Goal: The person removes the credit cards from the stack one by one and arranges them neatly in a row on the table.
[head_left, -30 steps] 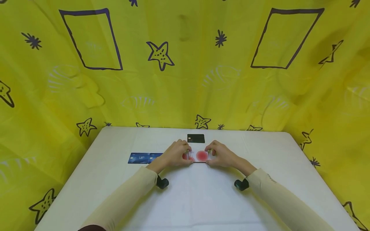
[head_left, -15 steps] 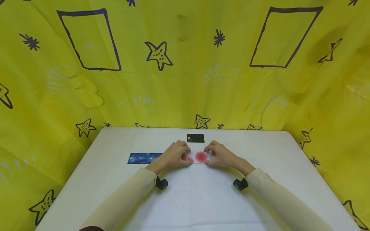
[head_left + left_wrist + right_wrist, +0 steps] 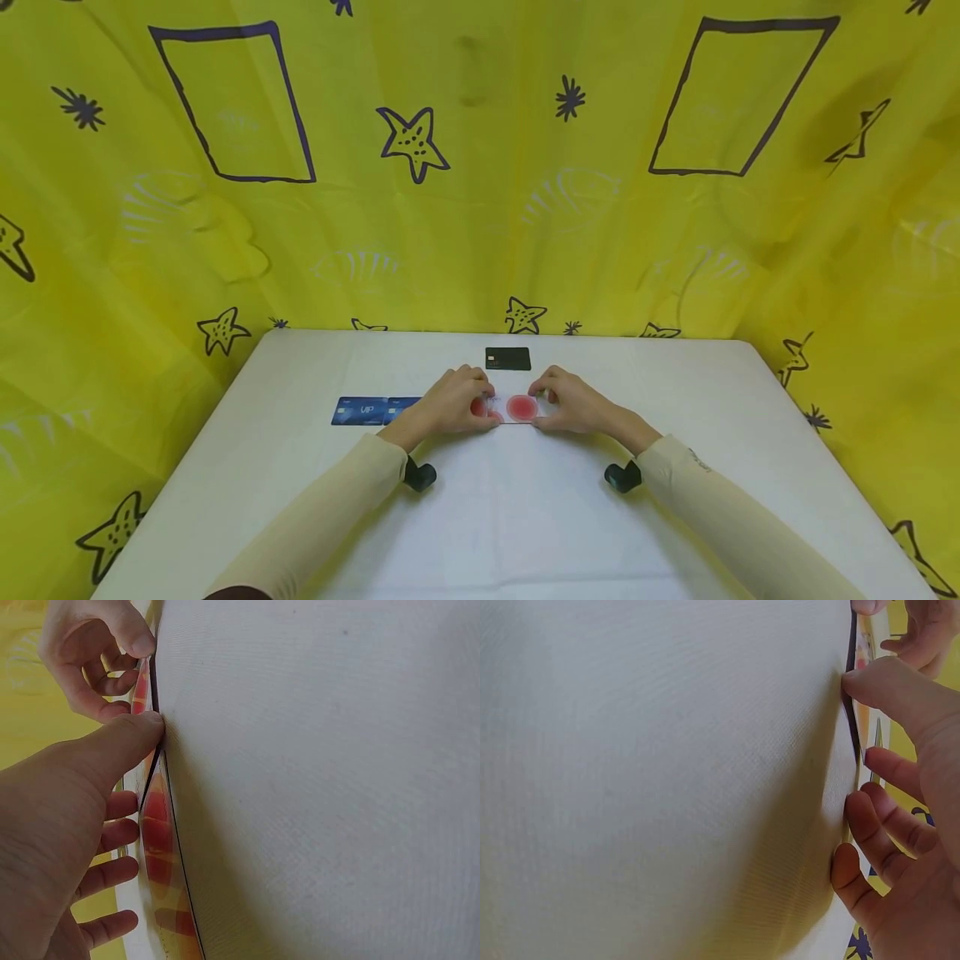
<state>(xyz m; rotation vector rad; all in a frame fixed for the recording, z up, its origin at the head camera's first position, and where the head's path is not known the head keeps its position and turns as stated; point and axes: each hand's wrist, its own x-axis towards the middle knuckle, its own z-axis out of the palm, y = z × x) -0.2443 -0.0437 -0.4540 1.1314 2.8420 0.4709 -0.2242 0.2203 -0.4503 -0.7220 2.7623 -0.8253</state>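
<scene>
A pale card with a red circle [image 3: 522, 407] lies flat at the middle of the white table, between both hands. My left hand [image 3: 457, 402] pinches its left end, thumb on the near edge and fingers toward the far edge. My right hand [image 3: 573, 402] grips the right end the same way. A second red-patterned card [image 3: 157, 851] lies under my left palm, its end meeting the first card's end; in the head view the left hand mostly hides it. Left of that hand are two blue cards, one marked VIP [image 3: 360, 411], the other [image 3: 403, 407] partly covered by the wrist.
A black card [image 3: 507, 358] lies just beyond the hands, toward the far edge. The white table [image 3: 495, 517] ends at a yellow curtain [image 3: 480, 233] with drawn stars, which also hangs along both sides.
</scene>
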